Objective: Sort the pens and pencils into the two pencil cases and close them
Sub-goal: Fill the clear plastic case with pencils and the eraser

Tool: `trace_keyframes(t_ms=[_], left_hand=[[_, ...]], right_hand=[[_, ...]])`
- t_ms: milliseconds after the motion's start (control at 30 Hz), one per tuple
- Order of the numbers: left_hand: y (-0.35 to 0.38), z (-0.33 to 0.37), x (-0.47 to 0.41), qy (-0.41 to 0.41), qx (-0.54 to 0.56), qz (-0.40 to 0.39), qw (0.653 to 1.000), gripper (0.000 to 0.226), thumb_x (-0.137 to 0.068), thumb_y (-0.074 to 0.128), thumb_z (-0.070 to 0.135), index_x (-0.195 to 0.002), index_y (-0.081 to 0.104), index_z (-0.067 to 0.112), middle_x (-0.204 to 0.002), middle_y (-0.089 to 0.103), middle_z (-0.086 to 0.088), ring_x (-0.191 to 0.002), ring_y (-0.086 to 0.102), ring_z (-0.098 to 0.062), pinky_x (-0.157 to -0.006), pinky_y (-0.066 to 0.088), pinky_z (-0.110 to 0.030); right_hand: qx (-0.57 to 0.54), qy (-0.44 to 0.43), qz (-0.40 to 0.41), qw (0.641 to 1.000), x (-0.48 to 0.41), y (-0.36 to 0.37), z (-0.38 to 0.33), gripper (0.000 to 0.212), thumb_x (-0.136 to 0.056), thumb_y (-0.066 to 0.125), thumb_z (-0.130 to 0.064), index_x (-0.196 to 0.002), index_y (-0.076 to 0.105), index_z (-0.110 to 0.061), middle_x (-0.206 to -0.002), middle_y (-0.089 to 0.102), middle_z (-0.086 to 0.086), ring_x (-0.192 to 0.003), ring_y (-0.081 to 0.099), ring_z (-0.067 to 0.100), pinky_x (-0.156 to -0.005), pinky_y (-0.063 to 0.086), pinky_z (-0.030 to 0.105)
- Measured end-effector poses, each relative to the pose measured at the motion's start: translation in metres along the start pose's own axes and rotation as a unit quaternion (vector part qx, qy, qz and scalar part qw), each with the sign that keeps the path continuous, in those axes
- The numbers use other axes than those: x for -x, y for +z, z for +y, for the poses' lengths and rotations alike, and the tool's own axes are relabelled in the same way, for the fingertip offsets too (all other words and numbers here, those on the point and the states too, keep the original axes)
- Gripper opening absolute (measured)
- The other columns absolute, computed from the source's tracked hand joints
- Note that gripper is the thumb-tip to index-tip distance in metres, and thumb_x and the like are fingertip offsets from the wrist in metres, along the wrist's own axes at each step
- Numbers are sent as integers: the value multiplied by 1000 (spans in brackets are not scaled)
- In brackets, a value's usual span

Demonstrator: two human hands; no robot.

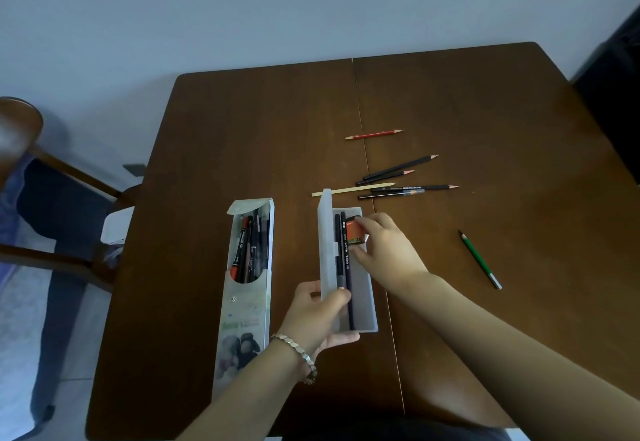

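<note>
A translucent plastic pencil case (362,302) lies open on the brown table, its lid (327,243) standing upright. My left hand (320,316) grips the near end of the lid and case. Two dark pencils (344,260) lie inside. My right hand (384,246) holds a small orange box (355,231) at the far end of this case. To the left, a printed flap case (247,288) lies open with several pens (251,246) in it. Loose on the table: a red pencil (374,134), several dark pencils (401,177), a pale wooden stick (353,189) and a green pencil (479,259).
The table (242,129) has a seam running front to back past the translucent case. A wooden chair (41,170) stands at the left, with a white object (116,226) at the table's left edge. A dark object (616,87) sits at the far right.
</note>
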State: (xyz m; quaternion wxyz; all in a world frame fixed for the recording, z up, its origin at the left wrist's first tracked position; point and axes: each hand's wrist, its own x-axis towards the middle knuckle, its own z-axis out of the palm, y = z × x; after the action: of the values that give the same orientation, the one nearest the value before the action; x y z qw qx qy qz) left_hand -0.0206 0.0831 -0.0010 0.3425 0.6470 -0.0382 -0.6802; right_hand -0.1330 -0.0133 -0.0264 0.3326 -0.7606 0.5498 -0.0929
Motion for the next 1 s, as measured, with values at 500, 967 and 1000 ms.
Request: trace_keyframes(t_ms=[500,967,1000], left_hand=[[3,8,3,25,-48,-23,998,38,-85,64,15,-113,39,18,-100,47,1,-107,57,-27,-78,59,-46],[14,10,-11,-3,-47,24,999,35,-87,61,17,-111,36,19,-89,41,2,-80,56,-23,-84,56,-49],[14,10,-12,-5,-46,26,999,35,-87,61,17,-112,36,19,-89,41,2,-80,56,-22,-84,56,-49]], right_hand=[[-101,74,86,988,-9,5,8,31,-88,59,-20,-118,55,-18,-126,48,4,-89,56,16,-70,48,22],[80,363,17,928,12,-37,128,33,-90,50,-10,-121,43,-2,-122,50,21,-111,50,37,-87,49,45],[54,355,10,933,12,-37,124,33,-90,54,-11,-120,43,-2,-118,54,21,-103,55,35,-83,51,44]])
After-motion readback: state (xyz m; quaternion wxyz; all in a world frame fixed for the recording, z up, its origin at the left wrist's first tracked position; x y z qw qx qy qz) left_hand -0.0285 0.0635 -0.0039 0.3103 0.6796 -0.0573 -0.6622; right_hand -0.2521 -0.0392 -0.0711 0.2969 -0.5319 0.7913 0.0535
